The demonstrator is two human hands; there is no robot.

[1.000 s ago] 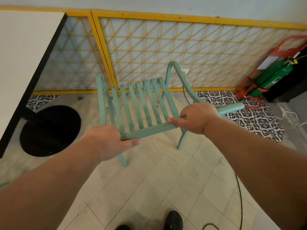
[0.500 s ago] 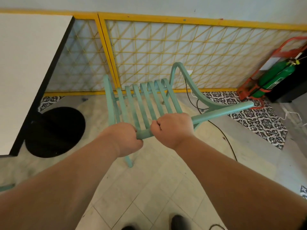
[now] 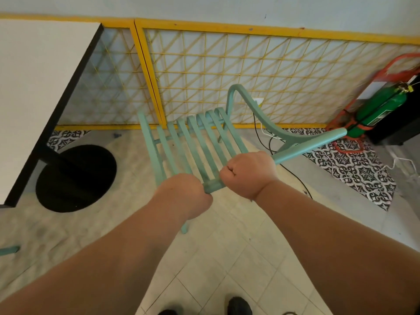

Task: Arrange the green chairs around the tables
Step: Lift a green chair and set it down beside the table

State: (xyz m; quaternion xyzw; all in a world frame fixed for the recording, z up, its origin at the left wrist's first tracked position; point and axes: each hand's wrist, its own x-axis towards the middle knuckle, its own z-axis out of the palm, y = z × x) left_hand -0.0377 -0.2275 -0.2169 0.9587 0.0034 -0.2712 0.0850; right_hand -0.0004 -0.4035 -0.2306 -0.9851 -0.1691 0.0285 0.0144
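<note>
A mint-green slatted chair [image 3: 195, 137] stands in front of me with its back toward me and its seat facing the yellow lattice wall. My left hand [image 3: 185, 195] and my right hand [image 3: 248, 172] are both closed around the chair's top back rail, close together near its middle. One armrest [image 3: 302, 145] juts out to the right. A white table [image 3: 38, 87] with a black edge fills the upper left, and its round black base [image 3: 76, 178] sits on the floor left of the chair.
A yellow-framed lattice panel [image 3: 227, 71] runs along the wall behind the chair. A green cylinder in a red stand [image 3: 377, 110] leans at the right, beside a black box. Cables [image 3: 288, 171] trail over the floor. Part of another green chair [image 3: 9, 250] shows at the left edge.
My hands have slid together along the top rail, from its two ends toward the middle. The chair's right side has swung away toward the wall, and the view has shifted slightly left.
</note>
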